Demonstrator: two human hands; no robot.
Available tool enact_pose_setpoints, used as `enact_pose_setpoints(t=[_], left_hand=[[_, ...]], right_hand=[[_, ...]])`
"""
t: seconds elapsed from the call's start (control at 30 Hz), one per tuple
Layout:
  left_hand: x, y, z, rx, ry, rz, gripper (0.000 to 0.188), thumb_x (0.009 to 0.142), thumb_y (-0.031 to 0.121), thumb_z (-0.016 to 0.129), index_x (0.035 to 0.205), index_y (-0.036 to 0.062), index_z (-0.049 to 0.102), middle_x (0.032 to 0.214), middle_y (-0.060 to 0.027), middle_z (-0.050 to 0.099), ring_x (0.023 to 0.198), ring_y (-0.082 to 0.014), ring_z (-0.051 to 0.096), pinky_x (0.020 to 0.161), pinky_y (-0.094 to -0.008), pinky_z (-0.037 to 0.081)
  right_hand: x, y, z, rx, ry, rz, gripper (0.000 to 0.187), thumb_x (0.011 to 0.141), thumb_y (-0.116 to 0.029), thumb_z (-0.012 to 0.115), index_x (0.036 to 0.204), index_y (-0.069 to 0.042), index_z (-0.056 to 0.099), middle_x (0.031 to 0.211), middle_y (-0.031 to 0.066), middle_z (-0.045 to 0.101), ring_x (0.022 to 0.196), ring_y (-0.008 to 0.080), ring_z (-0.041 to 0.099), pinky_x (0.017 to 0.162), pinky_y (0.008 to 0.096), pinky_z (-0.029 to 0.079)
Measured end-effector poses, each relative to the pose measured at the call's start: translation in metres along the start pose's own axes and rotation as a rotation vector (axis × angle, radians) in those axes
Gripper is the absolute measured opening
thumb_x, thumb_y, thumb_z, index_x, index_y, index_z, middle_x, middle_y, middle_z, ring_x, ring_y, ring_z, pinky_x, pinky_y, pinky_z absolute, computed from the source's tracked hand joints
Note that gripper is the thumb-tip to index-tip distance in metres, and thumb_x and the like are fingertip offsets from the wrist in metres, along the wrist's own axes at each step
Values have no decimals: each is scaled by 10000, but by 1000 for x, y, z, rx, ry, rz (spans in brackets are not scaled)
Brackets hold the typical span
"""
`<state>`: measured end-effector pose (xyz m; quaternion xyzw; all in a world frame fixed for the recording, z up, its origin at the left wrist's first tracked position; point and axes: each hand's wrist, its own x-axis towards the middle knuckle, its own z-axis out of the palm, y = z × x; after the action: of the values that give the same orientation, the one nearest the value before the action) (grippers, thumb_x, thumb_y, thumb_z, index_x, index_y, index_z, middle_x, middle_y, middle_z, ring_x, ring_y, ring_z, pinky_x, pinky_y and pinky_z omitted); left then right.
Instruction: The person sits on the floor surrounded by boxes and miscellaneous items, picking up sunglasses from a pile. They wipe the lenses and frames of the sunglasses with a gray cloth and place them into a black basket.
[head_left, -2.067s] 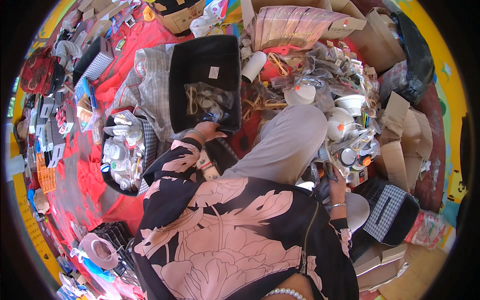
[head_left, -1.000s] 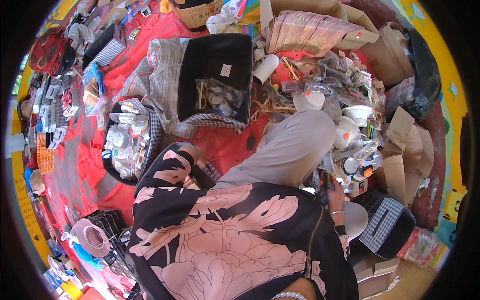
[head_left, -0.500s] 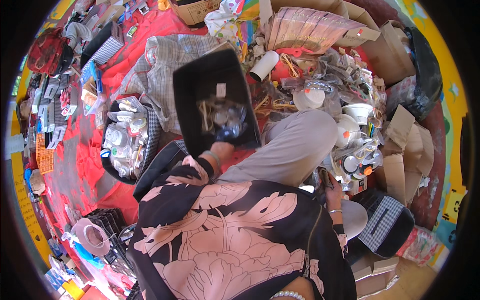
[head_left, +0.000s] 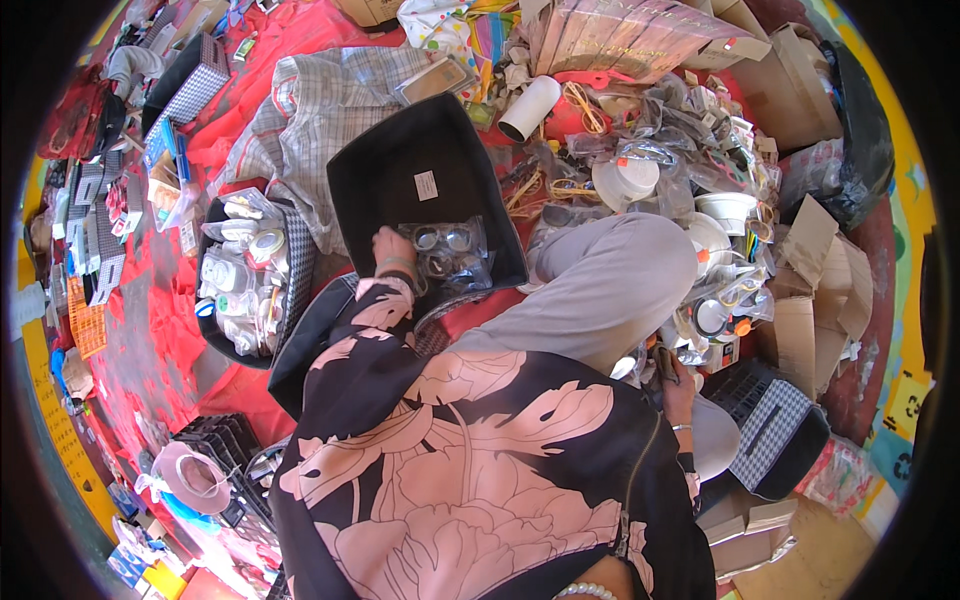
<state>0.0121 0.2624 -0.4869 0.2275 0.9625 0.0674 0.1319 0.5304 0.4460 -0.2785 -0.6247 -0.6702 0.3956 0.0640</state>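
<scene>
A black fabric box (head_left: pixel 375 160) with a white label inside sits tilted in front of me. My left hand (head_left: pixel 392 250) reaches into its near left part, fingers curled; what they hold, if anything, is hidden. Beside that hand lie clear plastic packets (head_left: pixel 450 250) with round, shiny pieces in them. My right hand (head_left: pixel 678 392) is low beside my right knee, closed around something small, dark and greyish that I cannot make out. Near it lies a heap of bagged goods (head_left: pixel 725 310).
A checked bin (head_left: pixel 255 280) full of white packaged items stands at left, by a plaid cloth (head_left: pixel 300 130). A white cylinder (head_left: pixel 531 108) and white bowls (head_left: pixel 725 210) lie ahead. Cardboard boxes (head_left: pixel 815 300) and a black crate (head_left: pixel 760 400) stand at right.
My left hand has left the near rim and moved into the box. The cream cord seen there before no longer shows. The box has tilted slightly. My right hand has barely moved.
</scene>
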Motion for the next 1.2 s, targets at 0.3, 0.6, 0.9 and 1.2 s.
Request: enact_pose_setpoints(t=[0.3,0.6,0.9,1.2], left_hand=[[-51,0,29,-706,-58,-755,240,790,180,531,928,-10,583,955,-246,594,942,-410,556,813,-442,453],[-51,7,-10,-326,313,-152,171,743,34,505,897,36,577,892,-227,578,879,-415,536,776,-452,437],[21,18,21,-33,-10,834,340,705,97,609,1030,47,525,1213,-190,501,1181,-371,432,980,-422,370],[-11,32,-6,180,-789,497,639,658,208,711,1218,88,429,1206,-213,511,1148,-368,472,970,-402,383]], right_hand=[[3,-2,3,109,-26,108,439,751,-6,534,1190,9,545,1054,118,637,930,158,599,830,254,445],[4,-3,3,135,-12,153,469,742,40,496,1208,8,531,1085,122,621,949,150,587,833,237,445],[10,-2,6,126,-25,161,441,767,-22,559,1207,-1,537,1072,122,627,942,148,587,824,248,451],[-1,-1,11,185,-54,211,459,759,33,495,1214,-10,533,1096,101,611,959,148,577,845,236,443]])
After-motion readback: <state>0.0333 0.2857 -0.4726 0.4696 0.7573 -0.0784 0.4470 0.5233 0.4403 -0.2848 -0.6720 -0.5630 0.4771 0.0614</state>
